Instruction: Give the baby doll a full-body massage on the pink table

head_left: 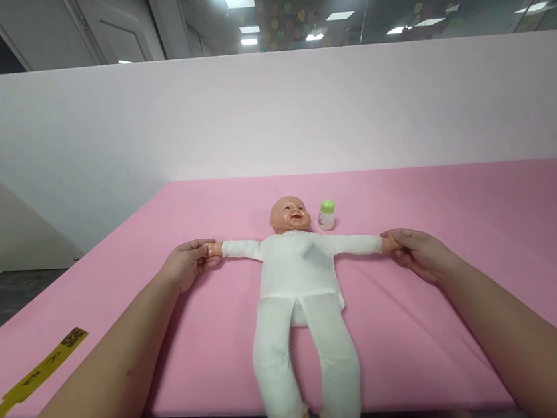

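Presently, left hand and right hand, fingers closed, grip the doll by its hands, pink surface beneath, white wall beyond.

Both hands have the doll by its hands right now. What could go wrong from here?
The doll might slide off if pulled nearer, since its lower legs already reach past the near edge of the pink surface.

With the left hand and right hand holding its arms stretched sideways, a hard pull could strain them.

The green-capped bottle stands beside its head; swinging the nearer arm up might knock it over.
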Motion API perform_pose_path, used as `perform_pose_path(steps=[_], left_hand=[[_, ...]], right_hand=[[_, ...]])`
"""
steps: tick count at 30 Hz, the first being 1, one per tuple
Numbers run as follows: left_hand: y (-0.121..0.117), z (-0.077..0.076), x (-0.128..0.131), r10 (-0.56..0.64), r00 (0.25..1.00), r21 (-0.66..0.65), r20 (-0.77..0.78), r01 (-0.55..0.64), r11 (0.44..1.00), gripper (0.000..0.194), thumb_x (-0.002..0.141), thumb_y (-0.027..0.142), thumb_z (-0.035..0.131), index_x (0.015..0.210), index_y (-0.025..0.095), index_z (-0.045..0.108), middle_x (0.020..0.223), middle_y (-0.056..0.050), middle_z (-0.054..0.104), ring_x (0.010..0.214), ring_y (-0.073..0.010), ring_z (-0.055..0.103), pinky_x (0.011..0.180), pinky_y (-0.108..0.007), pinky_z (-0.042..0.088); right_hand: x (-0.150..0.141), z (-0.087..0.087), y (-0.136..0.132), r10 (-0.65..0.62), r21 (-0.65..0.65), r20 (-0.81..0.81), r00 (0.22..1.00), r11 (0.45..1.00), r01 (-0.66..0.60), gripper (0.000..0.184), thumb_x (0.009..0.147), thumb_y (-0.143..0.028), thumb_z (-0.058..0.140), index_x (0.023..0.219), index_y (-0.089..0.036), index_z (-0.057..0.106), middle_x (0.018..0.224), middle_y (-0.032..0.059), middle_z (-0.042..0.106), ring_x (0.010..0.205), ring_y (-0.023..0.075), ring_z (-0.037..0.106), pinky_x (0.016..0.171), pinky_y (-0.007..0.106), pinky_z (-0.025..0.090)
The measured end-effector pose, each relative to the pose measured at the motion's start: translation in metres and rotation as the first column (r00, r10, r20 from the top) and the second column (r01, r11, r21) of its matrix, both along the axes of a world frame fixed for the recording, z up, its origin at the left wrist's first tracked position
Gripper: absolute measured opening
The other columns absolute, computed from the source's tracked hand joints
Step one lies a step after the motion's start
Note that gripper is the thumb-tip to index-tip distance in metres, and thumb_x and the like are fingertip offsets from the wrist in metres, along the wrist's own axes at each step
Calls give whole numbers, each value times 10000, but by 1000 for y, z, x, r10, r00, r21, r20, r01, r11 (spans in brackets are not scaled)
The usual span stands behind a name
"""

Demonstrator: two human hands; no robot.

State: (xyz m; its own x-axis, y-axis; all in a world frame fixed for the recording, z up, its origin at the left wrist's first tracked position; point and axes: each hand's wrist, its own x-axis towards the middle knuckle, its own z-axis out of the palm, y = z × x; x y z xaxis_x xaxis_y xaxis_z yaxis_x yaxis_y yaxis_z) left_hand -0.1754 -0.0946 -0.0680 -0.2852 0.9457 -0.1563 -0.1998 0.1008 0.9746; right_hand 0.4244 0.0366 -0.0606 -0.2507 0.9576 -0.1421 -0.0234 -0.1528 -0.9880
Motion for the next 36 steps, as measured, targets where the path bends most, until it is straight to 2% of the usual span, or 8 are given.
perform_pose_path(steps=[5,9,16,20,25,28,32,36], left_hand=[[-2,2,-2,-60,998,-2,13,60,998,468,779,132,828,1223,70,692,1194,-237,716,968,-289,772,896,-390,660],[-4,4,-1,-91,996,-1,-20,91,996,514,765,160,858,1243,77,688,1171,-233,723,952,-292,772,846,-380,659],[-1,1,-4,-80,989,-28,-127,77,997,472,754,315,896,1132,88,729,947,-183,751,851,-271,762,661,-294,605],[1,-2,-3,-37,993,-29,-111,34,999,437,775,406,880,1031,86,729,829,-155,734,727,-229,739,636,-299,603],[2,-2,-1,29,997,-14,-66,-30,999,375,835,362,824,1061,78,730,917,-180,745,703,-204,732,710,-355,653],[1,0,-1,8,998,-13,-56,-9,1000,356,873,321,776,1107,57,725,995,-211,746,749,-225,751,779,-396,665],[0,1,-4,-44,999,-9,-18,43,999,367,871,224,759,1185,41,709,1104,-249,734,817,-254,769,870,-446,658],[-1,2,-8,-80,997,-12,-21,80,997,421,813,168,808,1206,53,708,1127,-246,728,897,-267,770,812,-366,654]], right_hand=[[5,2,-1,74,-59,-9,997,996,-74,394,821,-358,859,1175,-216,760,988,102,682,763,172,588,661,292,572],[9,4,-1,177,-76,40,983,982,-174,530,759,-327,920,1248,-244,735,1147,119,705,890,219,647,807,351,602],[3,10,-9,215,5,145,966,976,-217,437,674,-338,981,1025,-195,763,985,90,689,789,190,596,694,330,522],[-3,11,-12,149,18,139,979,988,-153,373,735,-447,933,917,-183,741,813,56,635,673,148,512,608,303,449],[-8,10,-11,44,35,111,993,998,-48,422,844,-567,813,950,-162,756,756,37,560,627,124,426,541,275,374],[-8,10,-10,1,38,108,994,999,-6,418,864,-561,791,1003,-167,768,797,53,582,620,127,423,532,280,388],[-3,10,-9,66,8,93,993,998,-67,375,862,-484,810,1084,-184,777,892,90,653,659,151,491,582,307,473],[5,9,-8,152,-47,49,987,988,-150,449,790,-389,891,1182,-211,763,1038,114,702,811,194,602,721,330,558]])
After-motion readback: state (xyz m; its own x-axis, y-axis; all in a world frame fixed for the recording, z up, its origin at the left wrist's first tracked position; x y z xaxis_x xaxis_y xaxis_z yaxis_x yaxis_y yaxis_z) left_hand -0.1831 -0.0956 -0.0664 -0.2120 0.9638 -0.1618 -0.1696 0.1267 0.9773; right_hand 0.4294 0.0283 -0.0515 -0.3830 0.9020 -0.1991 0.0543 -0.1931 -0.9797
